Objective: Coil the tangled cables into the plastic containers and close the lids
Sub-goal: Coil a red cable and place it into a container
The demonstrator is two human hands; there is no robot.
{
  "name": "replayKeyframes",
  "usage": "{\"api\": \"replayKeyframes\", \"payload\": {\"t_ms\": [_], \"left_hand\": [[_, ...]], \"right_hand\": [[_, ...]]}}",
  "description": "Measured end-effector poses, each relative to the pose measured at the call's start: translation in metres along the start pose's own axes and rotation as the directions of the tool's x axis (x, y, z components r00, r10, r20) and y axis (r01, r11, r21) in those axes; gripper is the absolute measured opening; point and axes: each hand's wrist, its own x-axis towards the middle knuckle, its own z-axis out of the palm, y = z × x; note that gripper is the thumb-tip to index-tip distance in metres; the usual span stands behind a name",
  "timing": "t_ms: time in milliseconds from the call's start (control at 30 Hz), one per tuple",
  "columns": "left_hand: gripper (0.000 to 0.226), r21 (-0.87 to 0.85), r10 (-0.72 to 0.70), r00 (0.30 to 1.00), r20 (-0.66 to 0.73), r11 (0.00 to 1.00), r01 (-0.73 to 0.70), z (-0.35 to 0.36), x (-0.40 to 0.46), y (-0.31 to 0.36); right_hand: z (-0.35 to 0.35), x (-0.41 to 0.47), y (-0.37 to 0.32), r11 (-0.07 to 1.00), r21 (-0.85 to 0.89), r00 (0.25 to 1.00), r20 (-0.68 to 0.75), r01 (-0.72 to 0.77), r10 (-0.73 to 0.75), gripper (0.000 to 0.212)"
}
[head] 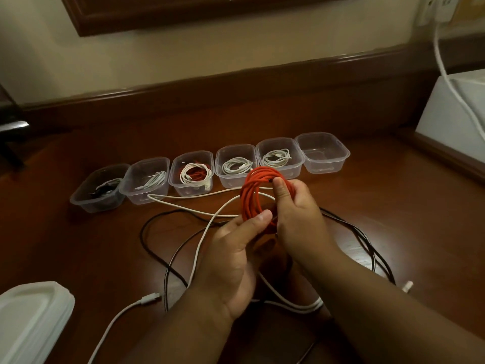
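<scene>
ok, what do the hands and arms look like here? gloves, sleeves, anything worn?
Two bare hands, left hand and right hand. No gloves, and no rings, watch or bands on the sides that show. Both forearms are bare to the frame's bottom edge, with no sleeve or cuff in view. Nails are short and unpainted where they show. No markings or tags on either arm.

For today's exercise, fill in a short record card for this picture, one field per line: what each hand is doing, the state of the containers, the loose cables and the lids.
left hand: the left hand pinches the bottom of the orange coil
right hand: the right hand holds the coil's right side, thumb on top
containers: six clear containers in a row, all open; five hold cables, the rightmost container holds none
loose cables: white cable and black cable lie tangled on the wooden table
lids: stack of lids at near left
</scene>
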Motion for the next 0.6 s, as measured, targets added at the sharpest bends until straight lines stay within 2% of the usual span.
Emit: {"api": "replayKeyframes", "payload": {"t_ms": [100,200,333,533,600], "left_hand": [[0.023,-0.037,-0.041,0.998,-0.038,0.999,0.04,0.001,0.001,0.0],[0.022,-0.068,-0.066,0.996,-0.06,0.996,0.062,0.002,0.002,0.0],[0.026,-0.019,-0.047,0.996,-0.071,0.999,0.046,0.003,0.004,0.0],[0.048,-0.106,-0.022,0.998,-0.058,0.994,0.015,-0.008,0.011,0.004],[0.038,-0.026,0.051,0.995,-0.091,0.998,-0.053,-0.008,0.012,0.002]], "right_hand": [[0.001,0.0,0.002,0.995,-0.083,0.998,0.013,0.055,-0.054,0.027],[0.0,0.0,0.002,0.993,-0.112,0.998,0.055,0.027,-0.021,0.029],[-0.002,-0.001,-0.003,0.995,-0.094,0.99,0.141,0.027,-0.014,0.03],[-0.001,-0.001,-0.006,0.965,-0.144,0.967,0.159,0.221,-0.198,0.047],[-0.002,-0.001,-0.006,0.964,-0.146,0.967,0.162,0.221,-0.197,0.034]]}}
